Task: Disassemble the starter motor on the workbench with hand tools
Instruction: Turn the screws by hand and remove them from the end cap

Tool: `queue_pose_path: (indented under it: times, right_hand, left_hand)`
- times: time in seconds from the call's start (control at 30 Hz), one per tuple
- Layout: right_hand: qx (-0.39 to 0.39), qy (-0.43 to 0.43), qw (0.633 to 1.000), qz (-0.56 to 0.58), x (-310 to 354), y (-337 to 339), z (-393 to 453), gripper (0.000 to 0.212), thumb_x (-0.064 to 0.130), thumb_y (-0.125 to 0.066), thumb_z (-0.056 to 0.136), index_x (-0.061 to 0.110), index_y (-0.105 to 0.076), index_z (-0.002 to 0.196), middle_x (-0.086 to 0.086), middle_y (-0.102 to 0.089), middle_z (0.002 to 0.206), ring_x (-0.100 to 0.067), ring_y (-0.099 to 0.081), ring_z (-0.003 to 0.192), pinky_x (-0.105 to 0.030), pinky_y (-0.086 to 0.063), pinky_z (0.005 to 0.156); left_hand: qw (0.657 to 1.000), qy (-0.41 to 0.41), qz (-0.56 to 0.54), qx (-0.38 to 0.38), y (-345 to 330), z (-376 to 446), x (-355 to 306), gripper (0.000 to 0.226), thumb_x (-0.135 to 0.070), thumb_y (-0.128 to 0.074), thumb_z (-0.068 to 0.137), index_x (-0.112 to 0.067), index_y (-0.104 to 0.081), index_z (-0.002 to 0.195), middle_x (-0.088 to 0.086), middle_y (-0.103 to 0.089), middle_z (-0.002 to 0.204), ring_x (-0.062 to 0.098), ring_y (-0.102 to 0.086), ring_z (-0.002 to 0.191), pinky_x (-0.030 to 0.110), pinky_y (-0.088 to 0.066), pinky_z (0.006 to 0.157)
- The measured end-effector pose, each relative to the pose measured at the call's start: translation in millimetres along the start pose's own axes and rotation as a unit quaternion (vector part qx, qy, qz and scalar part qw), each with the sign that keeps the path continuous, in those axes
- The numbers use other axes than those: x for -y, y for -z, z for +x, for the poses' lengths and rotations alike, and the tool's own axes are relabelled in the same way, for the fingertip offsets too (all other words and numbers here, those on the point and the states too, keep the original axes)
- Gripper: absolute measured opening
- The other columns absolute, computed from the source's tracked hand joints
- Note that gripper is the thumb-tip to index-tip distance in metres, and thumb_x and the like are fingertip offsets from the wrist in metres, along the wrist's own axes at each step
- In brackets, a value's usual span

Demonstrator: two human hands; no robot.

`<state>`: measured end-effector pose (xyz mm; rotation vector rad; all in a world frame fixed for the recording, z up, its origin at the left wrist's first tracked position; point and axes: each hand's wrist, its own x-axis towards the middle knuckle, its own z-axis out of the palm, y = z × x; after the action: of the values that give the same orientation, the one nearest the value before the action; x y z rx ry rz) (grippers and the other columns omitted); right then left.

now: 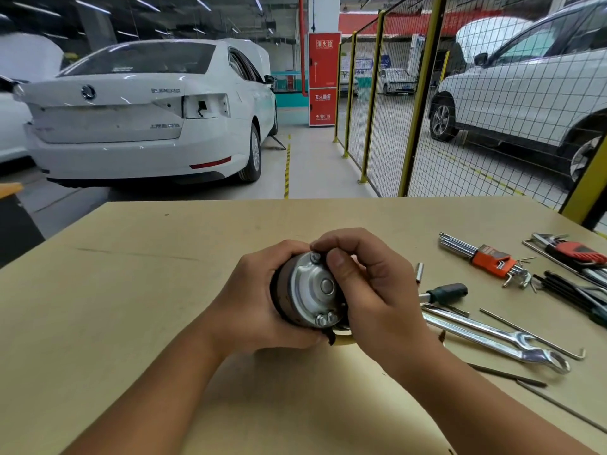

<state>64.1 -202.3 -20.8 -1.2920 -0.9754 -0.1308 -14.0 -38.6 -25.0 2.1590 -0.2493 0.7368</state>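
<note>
Looks like we're at the end-cap stage: the cylindrical starter motor w/ shiny silver end cap [307, 290] is held up just above the tan wooden counter [131, 307], cap facing the camera. Left hand [259, 300] is wrapped around the dark body, clamped on it. Right hand [368, 284] is curled over the cap's right side, fingertips [317, 246] pinching at the small top bolt [315, 256], prob spinning it out by hand. Next imo: pull that bolt free, then do the lower pair. Might need the chrome open-end wrench [492, 339] or green-handled driver [446, 292] lying to the right if they're tight.
</note>
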Motion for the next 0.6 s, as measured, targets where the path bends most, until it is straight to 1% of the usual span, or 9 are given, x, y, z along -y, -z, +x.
queue_pose_path:
  times: [0.1, 0.2, 0.27, 0.37, 0.4, 0.43, 0.47, 0.53, 0.6]
  right_hand:
    - [-0.046, -0.024, 0.999, 0.004, 0.3, -0.6, -2.4, 0.002, 0.024, -0.07, 0.088, 0.021, -0.07, 0.088, 0.004, -0.072, 0.083, -0.02, -0.07, 0.082, -0.036, -0.057, 0.073]
    - [-0.067, -0.017, 0.997, -0.029, 0.3, -1.1, -0.6, 0.006, 0.022, -0.072, 0.085, 0.021, -0.069, 0.081, 0.005, -0.069, 0.076, -0.017, -0.068, 0.074, -0.033, -0.054, 0.068]
    - [-0.061, 0.035, 0.993, -0.089, 0.3, -0.2, 1.9, 0.005, 0.013, -0.069, 0.086, 0.016, -0.07, 0.082, 0.007, -0.069, 0.078, -0.016, -0.067, 0.078, -0.033, -0.053, 0.071]
    - [-0.021, 0.159, 0.968, -0.194, -0.3, 6.6, 5.3, 0.013, -0.003, -0.062, 0.088, 0.004, -0.072, 0.092, -0.002, -0.07, 0.091, -0.012, -0.065, 0.087, -0.025, -0.052, 0.077]
    - [-0.008, 0.181, 0.962, -0.203, -1.7, 9.0, 5.5, 0.015, -0.006, -0.06, 0.089, 0.001, -0.073, 0.094, -0.004, -0.071, 0.094, -0.013, -0.066, 0.088, -0.025, -0.053, 0.078]
    - [-0.005, 0.182, 0.964, -0.195, -2.9, 10.7, 5.3, 0.015, -0.004, -0.061, 0.09, 0.001, -0.073, 0.096, -0.003, -0.071, 0.095, -0.013, -0.067, 0.089, -0.026, -0.054, 0.078]
    - [-0.011, 0.159, 0.972, -0.171, -3.0, 11.0, 4.9, 0.013, 0.001, -0.063, 0.091, 0.004, -0.074, 0.097, -0.001, -0.073, 0.094, -0.013, -0.069, 0.089, -0.028, -0.055, 0.077]
    - [-0.034, 0.066, 0.993, -0.096, -0.9, 9.2, 3.9, 0.006, 0.015, -0.071, 0.089, 0.013, -0.074, 0.094, 0.008, -0.074, 0.087, -0.014, -0.072, 0.084, -0.03, -0.058, 0.073]
    - [-0.043, -0.007, 0.998, -0.033, -0.3, 6.7, 3.7, 0.003, 0.021, -0.076, 0.086, 0.019, -0.074, 0.088, 0.008, -0.074, 0.081, -0.014, -0.073, 0.079, -0.025, -0.057, 0.068]
  left_hand:
    - [1.0, -0.003, 0.01, -0.001, 0.5, -0.9, 1.2, 0.086, -0.022, -0.101, 0.051, -0.032, -0.061, 0.126, -0.006, -0.072, 0.115, 0.021, -0.073, 0.101, 0.027, -0.058, 0.081]
    - [1.0, -0.001, 0.011, -0.003, 0.2, -1.3, 2.8, 0.086, -0.021, -0.101, 0.05, -0.031, -0.062, 0.127, -0.006, -0.072, 0.116, 0.021, -0.073, 0.102, 0.028, -0.059, 0.081]
    - [1.0, -0.004, 0.015, -0.007, -0.9, -0.8, 3.8, 0.087, -0.019, -0.102, 0.049, -0.031, -0.062, 0.126, -0.006, -0.072, 0.115, 0.02, -0.073, 0.101, 0.026, -0.058, 0.081]
    - [1.0, -0.008, 0.018, -0.016, -2.2, -0.7, 4.7, 0.088, -0.017, -0.103, 0.049, -0.032, -0.062, 0.125, -0.006, -0.072, 0.113, 0.021, -0.073, 0.101, 0.026, -0.056, 0.082]
    - [1.0, -0.01, 0.017, -0.018, -2.6, -0.8, 4.6, 0.088, -0.017, -0.103, 0.049, -0.032, -0.061, 0.125, -0.006, -0.072, 0.114, 0.022, -0.072, 0.101, 0.026, -0.056, 0.082]
    - [1.0, -0.014, 0.017, -0.02, -2.8, -0.9, 4.4, 0.089, -0.018, -0.103, 0.049, -0.033, -0.061, 0.126, -0.007, -0.072, 0.114, 0.021, -0.072, 0.102, 0.026, -0.056, 0.083]
    - [1.0, -0.016, 0.017, -0.021, -2.7, -0.8, 4.4, 0.089, -0.019, -0.103, 0.05, -0.033, -0.061, 0.126, -0.007, -0.072, 0.115, 0.021, -0.073, 0.102, 0.027, -0.057, 0.082]
    - [1.0, -0.016, 0.02, -0.017, -2.0, -0.1, 5.3, 0.087, -0.021, -0.102, 0.051, -0.031, -0.061, 0.127, -0.005, -0.072, 0.116, 0.023, -0.073, 0.103, 0.032, -0.06, 0.082]
    - [1.0, -0.014, 0.022, -0.017, -1.9, -0.1, 6.2, 0.086, -0.023, -0.101, 0.051, -0.03, -0.061, 0.128, -0.003, -0.072, 0.117, 0.024, -0.073, 0.104, 0.036, -0.061, 0.082]
